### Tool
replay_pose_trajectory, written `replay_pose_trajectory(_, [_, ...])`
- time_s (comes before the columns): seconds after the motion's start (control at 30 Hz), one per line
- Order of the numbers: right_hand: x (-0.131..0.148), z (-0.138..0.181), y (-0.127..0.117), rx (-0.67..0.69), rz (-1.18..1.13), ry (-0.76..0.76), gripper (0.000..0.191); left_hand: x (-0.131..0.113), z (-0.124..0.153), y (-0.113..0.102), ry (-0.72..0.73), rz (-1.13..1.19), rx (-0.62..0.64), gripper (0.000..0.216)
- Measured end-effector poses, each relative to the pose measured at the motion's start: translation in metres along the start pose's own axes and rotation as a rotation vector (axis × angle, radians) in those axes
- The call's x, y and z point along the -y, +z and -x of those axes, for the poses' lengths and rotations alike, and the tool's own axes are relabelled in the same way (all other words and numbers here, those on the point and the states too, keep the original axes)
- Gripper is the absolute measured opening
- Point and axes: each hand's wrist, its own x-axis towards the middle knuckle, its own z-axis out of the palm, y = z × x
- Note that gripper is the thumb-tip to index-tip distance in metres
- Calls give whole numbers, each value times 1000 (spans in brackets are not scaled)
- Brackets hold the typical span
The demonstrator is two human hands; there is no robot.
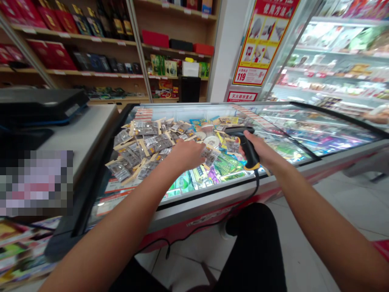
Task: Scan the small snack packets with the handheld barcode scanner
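Note:
My right hand [261, 151] grips a black barcode scanner [245, 142] with a yellow base, its head aimed left over the glass lid of a chest freezer [212, 190]. A black cable hangs from the scanner down past the freezer front. My left hand [187, 154] reaches onto a heap of small silver packets with tan edges [142, 148] spread on the glass, its fingers curled down on a packet at the heap's right edge. Whether it holds one is hidden by the hand.
A grey counter [82, 134] with a black device [39, 106] stands left of the freezer. Wooden shelves of boxes and bottles [91, 40] line the back wall. An open chilled cabinet [334, 61] is at the right, a red poster [261, 40] beside it.

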Motion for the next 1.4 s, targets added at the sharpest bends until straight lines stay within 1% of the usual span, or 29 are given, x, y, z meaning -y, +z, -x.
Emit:
replay_pose_trajectory(0.1, [1,9,1,103,20,42,54,7,-2,4,200,102,-10,34])
replay_pose_trajectory(0.17, [3,15,4,168,-11,98,54,8,-6,11,247,142,-12,35])
replay_pose_trajectory(0.23, [4,22,7,203,-52,166,53,6,-10,19,190,143,-13,34])
replay_pose_trajectory(0.33, [5,30,15,223,-104,230,53,0,-15,30,64,78,-88,37])
replay_pose_trajectory(0.43, [8,37,22,242,-128,242,53,-4,-18,37,20,25,-165,42])
replay_pose_trajectory(0.5, [10,39,26,242,-104,257,53,-6,-20,40,-9,7,-198,41])
replay_pose_trajectory(0.7, [11,42,33,185,-29,257,52,-9,-20,45,-63,-18,-247,43])
replay_pose_trajectory(0.77, [10,41,31,182,-9,255,53,-9,-21,45,-76,-32,-249,43])
replay_pose_trajectory(0.83, [7,37,26,157,39,218,56,-8,-22,45,-104,-54,-258,41])
replay_pose_trajectory(0.9, [2,30,19,57,144,121,58,-4,-23,45,-157,-80,-276,39])
replay_pose_trajectory(0.97, [-4,19,9,-100,282,15,57,2,-23,44,-210,-100,-294,37])
replay_pose_trajectory(1.03, [-12,7,1,-209,387,-26,57,6,-23,41,-235,-110,-312,35])
replay_pose_trajectory(1.07, [-15,2,-2,-222,415,-22,59,6,-22,40,-225,-108,-323,34])
replay_pose_trajectory(1.13, [-21,-6,-6,-191,444,6,63,4,-20,37,-152,-78,-337,33])
replay_pose_trajectory(1.2, [-23,-9,-5,-147,459,18,66,-3,-19,35,-8,-7,-326,37])
replay_pose_trajectory(1.27, [-23,-8,-2,-102,454,-12,67,-13,-17,36,175,66,-281,46])
replay_pose_trajectory(1.33, [-22,-5,2,-36,417,-60,65,-21,-17,39,323,102,-218,54])
replay_pose_trajectory(1.4, [-21,-4,4,-14,393,-95,63,-25,-18,42,391,103,-148,56])
